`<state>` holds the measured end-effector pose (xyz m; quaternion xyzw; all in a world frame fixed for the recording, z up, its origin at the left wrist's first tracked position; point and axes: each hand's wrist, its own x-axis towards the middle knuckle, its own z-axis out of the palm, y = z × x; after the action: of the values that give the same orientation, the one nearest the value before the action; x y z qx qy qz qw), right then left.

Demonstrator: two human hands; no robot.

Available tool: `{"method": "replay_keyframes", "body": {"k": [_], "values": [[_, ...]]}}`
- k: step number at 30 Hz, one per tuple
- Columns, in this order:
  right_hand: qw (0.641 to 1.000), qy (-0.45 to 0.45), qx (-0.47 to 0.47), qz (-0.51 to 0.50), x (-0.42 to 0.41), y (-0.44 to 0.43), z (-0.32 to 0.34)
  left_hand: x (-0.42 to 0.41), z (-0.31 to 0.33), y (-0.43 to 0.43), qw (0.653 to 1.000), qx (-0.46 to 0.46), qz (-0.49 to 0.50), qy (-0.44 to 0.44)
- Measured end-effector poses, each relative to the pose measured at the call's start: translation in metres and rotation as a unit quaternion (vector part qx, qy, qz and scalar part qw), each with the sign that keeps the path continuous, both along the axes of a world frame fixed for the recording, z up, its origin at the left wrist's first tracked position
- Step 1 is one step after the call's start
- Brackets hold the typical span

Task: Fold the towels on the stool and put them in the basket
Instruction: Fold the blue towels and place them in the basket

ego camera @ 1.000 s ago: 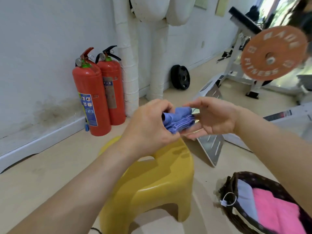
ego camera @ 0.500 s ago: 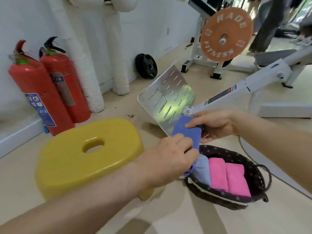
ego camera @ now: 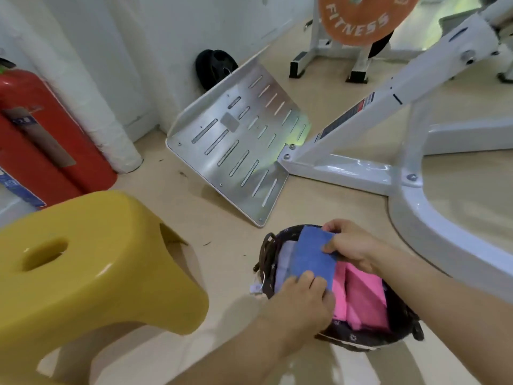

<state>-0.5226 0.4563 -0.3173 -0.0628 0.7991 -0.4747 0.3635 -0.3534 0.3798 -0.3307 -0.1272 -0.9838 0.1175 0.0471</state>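
Note:
A folded blue towel (ego camera: 312, 257) lies over the dark woven basket (ego camera: 363, 339) on the floor at the lower right. My left hand (ego camera: 304, 301) pinches the towel's near end, and my right hand (ego camera: 351, 244) pinches its far end at the basket's back rim. Inside the basket sit two folded pink towels (ego camera: 363, 295) and a pale lavender towel (ego camera: 283, 262) on the left side. The yellow plastic stool (ego camera: 91, 262) stands at the left with nothing on its seat.
Two red fire extinguishers (ego camera: 41, 140) stand by the wall behind the stool. A slotted metal footplate (ego camera: 238, 143) and a white machine frame (ego camera: 388, 168) lie just beyond the basket. An orange weight plate (ego camera: 358, 20) and a black plate (ego camera: 213, 66) are farther back.
Both hands carried the folded blue towel from above the stool rightward and down into the basket. The view swung right and down with them.

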Motion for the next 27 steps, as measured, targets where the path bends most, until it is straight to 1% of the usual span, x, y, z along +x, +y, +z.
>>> {"method": "replay_keyframes", "body": {"k": [3,6,9,11,12,14,16,17,18,20,22,24,25,27], "values": [[0.997,0.080,0.012,0.011,-0.009,-0.005,-0.025,-0.016,-0.015,0.004,0.999,0.015,0.029,-0.039],[0.988,0.142,0.023,0.048,-0.016,-0.011,-0.045,-0.031,-0.031,0.009,0.995,0.027,0.051,-0.084],[0.983,0.175,0.026,0.052,-0.016,-0.012,-0.071,-0.045,-0.044,0.011,0.985,0.043,0.079,-0.151],[0.980,0.193,0.022,0.038,-0.012,-0.010,-0.084,-0.051,-0.043,0.011,0.980,0.077,0.082,-0.163],[0.978,0.205,0.018,0.031,-0.010,-0.009,-0.088,-0.053,-0.042,0.009,0.977,0.099,0.076,-0.173],[0.974,0.225,-0.001,0.026,-0.009,-0.007,-0.094,-0.056,-0.040,0.002,0.961,0.171,0.080,-0.201],[0.971,0.237,-0.011,0.018,-0.009,-0.004,-0.097,-0.061,-0.036,-0.004,0.931,0.269,0.127,-0.211],[0.968,0.252,-0.006,0.011,-0.007,-0.002,-0.097,-0.063,-0.036,-0.007,0.921,0.306,0.147,-0.193],[0.959,0.284,0.006,0.006,-0.005,-0.001,-0.098,-0.064,-0.037,-0.010,0.918,0.316,0.164,-0.176],[0.924,0.380,0.032,0.025,0.001,0.003,-0.099,-0.061,-0.046,-0.014,0.934,0.276,0.169,-0.148],[0.886,0.453,0.029,0.096,0.005,0.003,-0.100,-0.055,-0.055,-0.018,0.953,0.226,0.144,-0.143],[0.866,0.467,0.048,0.170,0.006,0.002,-0.098,-0.050,-0.061,-0.024,0.954,0.201,0.158,-0.153],[0.861,0.465,0.063,0.195,0.008,0.004,-0.097,-0.051,-0.062,-0.026,0.955,0.199,0.172,-0.139],[0.841,0.469,0.087,0.253,0.016,0.011,-0.101,-0.054,-0.065,-0.031,0.948,0.218,0.189,-0.133]]}}
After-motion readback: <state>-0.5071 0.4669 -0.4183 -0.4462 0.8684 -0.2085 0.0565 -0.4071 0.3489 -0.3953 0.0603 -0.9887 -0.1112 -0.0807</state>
